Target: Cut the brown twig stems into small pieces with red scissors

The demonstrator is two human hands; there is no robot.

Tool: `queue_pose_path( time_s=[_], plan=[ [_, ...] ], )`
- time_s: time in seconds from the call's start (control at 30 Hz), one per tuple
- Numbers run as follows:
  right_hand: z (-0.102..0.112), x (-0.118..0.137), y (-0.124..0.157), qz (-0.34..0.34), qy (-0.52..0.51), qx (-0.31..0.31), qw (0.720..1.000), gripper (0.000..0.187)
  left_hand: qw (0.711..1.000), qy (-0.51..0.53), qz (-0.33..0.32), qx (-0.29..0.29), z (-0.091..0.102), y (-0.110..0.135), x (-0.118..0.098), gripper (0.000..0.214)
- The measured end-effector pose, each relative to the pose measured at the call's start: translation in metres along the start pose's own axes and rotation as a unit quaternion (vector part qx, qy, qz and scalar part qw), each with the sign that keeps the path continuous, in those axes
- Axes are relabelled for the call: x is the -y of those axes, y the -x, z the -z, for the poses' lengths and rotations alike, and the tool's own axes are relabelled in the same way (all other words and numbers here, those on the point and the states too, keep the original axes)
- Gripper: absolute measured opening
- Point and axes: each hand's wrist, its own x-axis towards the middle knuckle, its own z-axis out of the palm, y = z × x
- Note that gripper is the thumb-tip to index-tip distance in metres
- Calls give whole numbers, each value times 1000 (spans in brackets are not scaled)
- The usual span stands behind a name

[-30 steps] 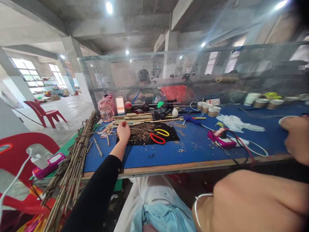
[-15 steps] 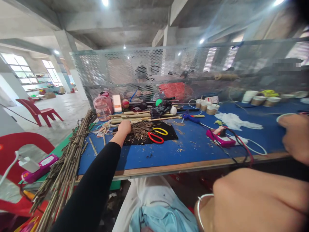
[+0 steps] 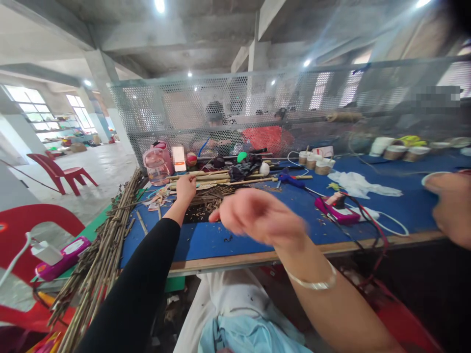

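Note:
My left hand (image 3: 186, 190), below a black sleeve, is at the left end of a row of pale sticks (image 3: 213, 175). Its fingers are pinched together; whatever is between them is too small to make out. Blurred by motion, my right hand (image 3: 263, 215) wears a silver bangle (image 3: 316, 284) at the wrist and hangs over the front of the table. Its fingers look curled, with one tip pointing left, but the grip is smeared. Behind it lies a black mat (image 3: 191, 213) with thin brown twigs (image 3: 213, 192) and chips. The scissors are hidden by my right hand.
Long dry stalks (image 3: 106, 245) are bundled along the table's left edge. A blue glue gun (image 3: 290, 180), purple power strip (image 3: 336, 212), white plastic bag (image 3: 362, 185) and cups (image 3: 324, 166) stand to the right. Another person's hand (image 3: 451, 206) is at far right. Perforated metal mesh (image 3: 176, 108) rises behind.
My right hand has swung from the lower right up and left over the table, covering the red and yellow scissors. My left hand has lifted slightly, its fingers now pinched.

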Motion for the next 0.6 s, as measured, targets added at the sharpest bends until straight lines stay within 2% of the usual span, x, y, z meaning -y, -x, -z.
queue_pose_path(
  time_s=[0.03,0.07,0.1,0.13,0.17,0.2,0.23,0.3,0.33,0.37,0.43,0.6],
  plan=[
    [9,-15,-12,-58,80,-5,995,25,999,20,-1,-39,7,1,-4,21],
    [18,-32,-22,-134,183,-29,974,23,996,51,17,-72,13,3,-9,21],
    [28,-50,-29,-213,292,-74,929,23,991,95,41,-86,17,6,-14,21],
    [38,-68,-34,-277,379,-86,879,28,982,155,72,-80,19,11,-18,21],
    [47,-83,-37,-331,439,-75,832,33,966,229,112,-45,20,17,-22,23],
    [54,-96,-39,-364,470,-47,802,38,937,310,162,-7,18,24,-26,27],
    [60,-106,-40,-379,481,-16,790,41,896,392,207,34,15,32,-28,30],
    [65,-118,-40,-377,482,30,790,51,806,517,272,94,8,46,-31,32],
    [66,-121,-40,-372,483,39,792,58,775,549,293,112,5,53,-31,31],
    [66,-122,-40,-365,482,41,795,63,756,562,308,129,3,58,-31,31],
    [65,-123,-39,-351,479,25,804,67,745,567,319,147,1,65,-30,32],
    [76,-124,-34,-328,457,-69,824,62,770,536,295,183,4,73,-30,41]
  ],
)
